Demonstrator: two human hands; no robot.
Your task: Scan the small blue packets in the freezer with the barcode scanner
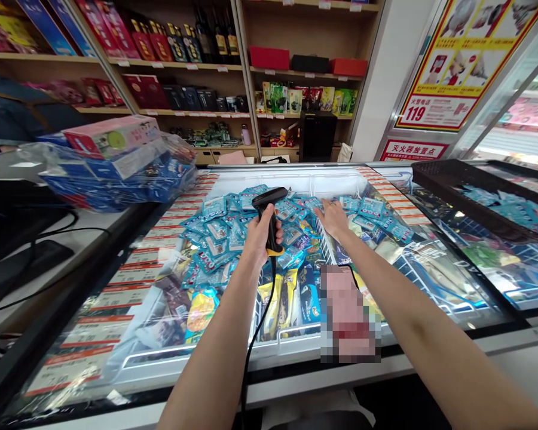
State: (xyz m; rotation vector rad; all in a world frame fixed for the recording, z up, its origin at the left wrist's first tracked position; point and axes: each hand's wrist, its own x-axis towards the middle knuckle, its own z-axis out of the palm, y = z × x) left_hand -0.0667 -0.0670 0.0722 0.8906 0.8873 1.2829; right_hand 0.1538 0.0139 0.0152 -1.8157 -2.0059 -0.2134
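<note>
My left hand (pixel 262 233) is wrapped round the handle of a black barcode scanner (pixel 271 197), whose cord hangs down toward me. Small blue packets (pixel 217 230) lie in a loose heap under and around it, over the freezer (pixel 170 364). Farther right, my right hand (pixel 334 218) reaches to the far part of the heap. Its fingers are stretched out and apart, with the fingertips at the blue packets; I see nothing clearly gripped. Below the glass are wrapped ice creams (pixel 289 298) in white wire baskets.
A phone (pixel 347 310), partly blurred, lies on the freezer's near edge. Plastic-wrapped boxes (pixel 121 161) stand at left beside black cables. A dark tray (pixel 466 185) at right holds more blue packets. Stocked shelves (pixel 219 65) line the back; part of another person shows at far left.
</note>
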